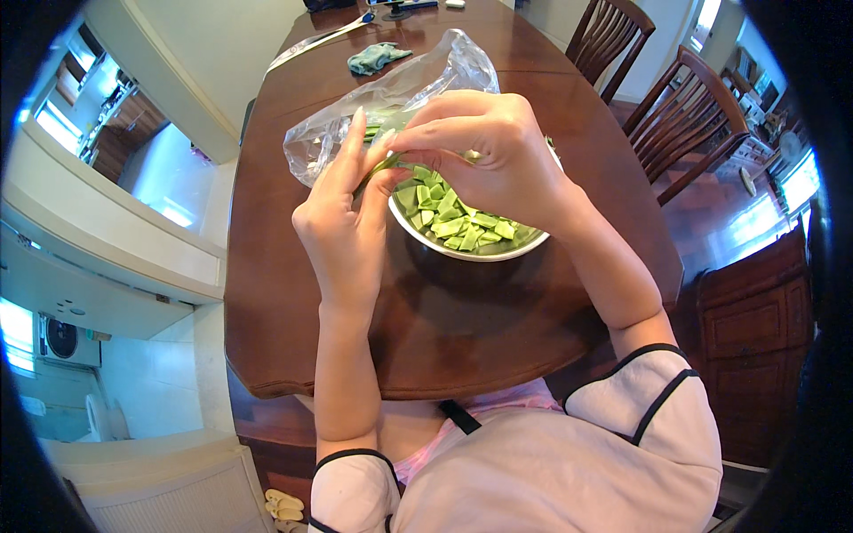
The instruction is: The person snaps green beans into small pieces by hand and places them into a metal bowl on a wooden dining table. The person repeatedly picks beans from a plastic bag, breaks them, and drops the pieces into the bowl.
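Between the thumb and fingers of my left hand (350,193) is a green bean pod (378,168), seen almost edge-on. My right hand (496,150) pinches the same pod at its upper end, fingertips close to those of the left. Below and behind the right hand stands a round metal bowl (436,248) with a pale rim. Cut pieces of flat green bean (460,223) lie in it; the hand and wrist hide its far part. Just beyond both hands a clear plastic bag (460,63) lies on the table, with some green pods (380,126) showing in it.
The dark wooden table (426,340) reaches away from me. A crumpled green cloth (376,58) lies past the bag, near a long pale strip-like object (320,41). Wooden chairs (690,120) line the right side. A small stand (396,12) is at the far end.
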The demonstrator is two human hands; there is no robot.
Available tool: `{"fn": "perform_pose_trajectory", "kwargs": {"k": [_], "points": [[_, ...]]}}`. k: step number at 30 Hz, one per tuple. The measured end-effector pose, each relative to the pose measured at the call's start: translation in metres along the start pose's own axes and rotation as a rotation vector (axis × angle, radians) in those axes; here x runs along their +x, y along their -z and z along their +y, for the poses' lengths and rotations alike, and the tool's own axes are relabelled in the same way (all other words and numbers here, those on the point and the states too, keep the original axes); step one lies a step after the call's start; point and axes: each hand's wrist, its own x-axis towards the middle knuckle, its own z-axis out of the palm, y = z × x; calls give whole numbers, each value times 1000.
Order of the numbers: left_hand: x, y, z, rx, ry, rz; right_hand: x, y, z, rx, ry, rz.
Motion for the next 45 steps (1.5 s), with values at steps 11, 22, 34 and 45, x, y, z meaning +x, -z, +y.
{"fn": "perform_pose_trajectory", "kwargs": {"k": [11,22,34,45], "points": [[-1,2,-5,451,-364,14,-8,-4,-4,-458,118,-54],[-5,-3,4,-262,162,156,-9,-29,11,752,-545,364],[-2,-1,-9,187,-102,3,-3,-10,1,-101,27,60],[-2,4,-2,409,-391,69,-4,-5,-6,-335,121,12]]}}
